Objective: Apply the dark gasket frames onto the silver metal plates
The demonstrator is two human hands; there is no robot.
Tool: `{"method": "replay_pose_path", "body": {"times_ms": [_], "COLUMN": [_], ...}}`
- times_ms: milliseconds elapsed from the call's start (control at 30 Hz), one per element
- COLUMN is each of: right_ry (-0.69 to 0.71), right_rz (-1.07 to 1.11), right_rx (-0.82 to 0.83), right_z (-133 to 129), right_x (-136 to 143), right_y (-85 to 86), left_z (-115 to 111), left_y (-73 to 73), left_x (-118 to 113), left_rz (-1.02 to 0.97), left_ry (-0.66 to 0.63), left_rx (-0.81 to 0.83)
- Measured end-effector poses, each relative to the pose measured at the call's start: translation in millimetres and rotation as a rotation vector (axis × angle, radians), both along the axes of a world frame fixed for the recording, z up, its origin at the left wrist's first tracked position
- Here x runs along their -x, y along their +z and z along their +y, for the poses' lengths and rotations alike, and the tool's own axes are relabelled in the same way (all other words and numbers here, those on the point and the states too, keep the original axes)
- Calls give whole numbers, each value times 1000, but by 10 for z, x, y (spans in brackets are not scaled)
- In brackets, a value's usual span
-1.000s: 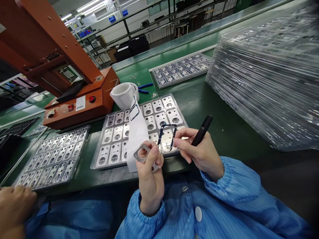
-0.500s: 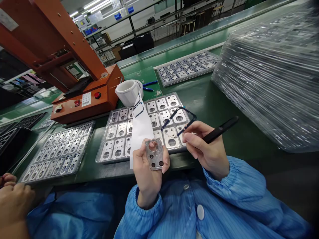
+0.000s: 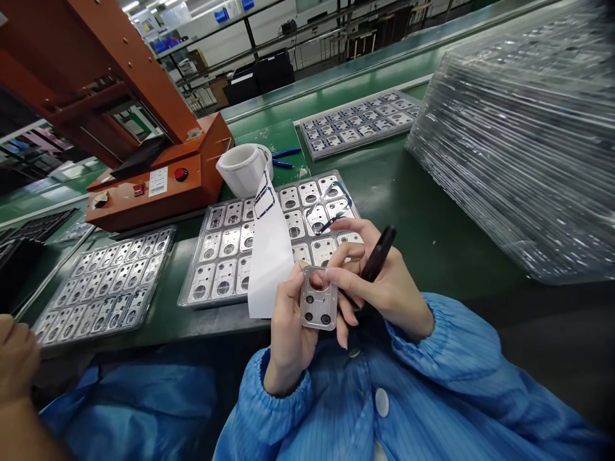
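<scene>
My left hand [image 3: 292, 333] pinches a small silver metal plate [image 3: 321, 310] by its edge. The plate has one large round hole and several black-ringed small ones. My right hand [image 3: 369, 275] grips a black pen-shaped tool [image 3: 382, 246], and its thumb touches the plate's upper right corner. Past the right index finger, a thin dark-rimmed adhesive frame [image 3: 342, 211] sticks out over the tray; how it is held is hidden. Behind my hands lies a clear tray [image 3: 187, 298] of similar plates. A white backing strip [image 3: 270, 269] with dark frame shapes hangs across it from a roll [image 3: 243, 169].
An orange press [image 3: 158, 186] stands at the back left. Another plate tray [image 3: 103, 301] lies left, near a co-worker's hand [image 3: 16, 358]. A third tray [image 3: 360, 125] lies behind, near blue-handled pliers [image 3: 286, 159]. Stacked clear trays [image 3: 509, 166] rise at the right.
My right hand has moved left to the metal plate and now touches it. The adhesive frame has swung upward beyond the fingers. The pen-shaped tool is tilted more upright.
</scene>
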State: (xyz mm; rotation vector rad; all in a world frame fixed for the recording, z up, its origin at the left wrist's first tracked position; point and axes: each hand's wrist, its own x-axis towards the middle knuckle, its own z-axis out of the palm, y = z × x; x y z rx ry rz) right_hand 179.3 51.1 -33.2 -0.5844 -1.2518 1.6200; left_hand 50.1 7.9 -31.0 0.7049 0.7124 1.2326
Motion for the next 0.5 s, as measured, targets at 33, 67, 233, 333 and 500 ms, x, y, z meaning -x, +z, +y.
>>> {"method": "replay_pose_path", "body": {"times_ms": [33,67,233,333,500], "right_ry": [-27,-52,-73,-42,22], "right_rz": [0,-6,-31,-53,-107], "right_rx": [4,3,-17,-21,-43], "right_z": [3,6,11,23,2], "right_x": [-1,-1,-6,-27,-57], "right_y": [6,11,32,41,112], "left_z": [-2,-5,-24,-41,-111], "left_y": [4,11,37,23,8], "left_x": [3,5,-8,-3,35], "left_rz": [-5,-10,-14,46,410], "left_ry": [-2,0,-1,65,274], "left_rx": [-5,-10,8,13,-122]}}
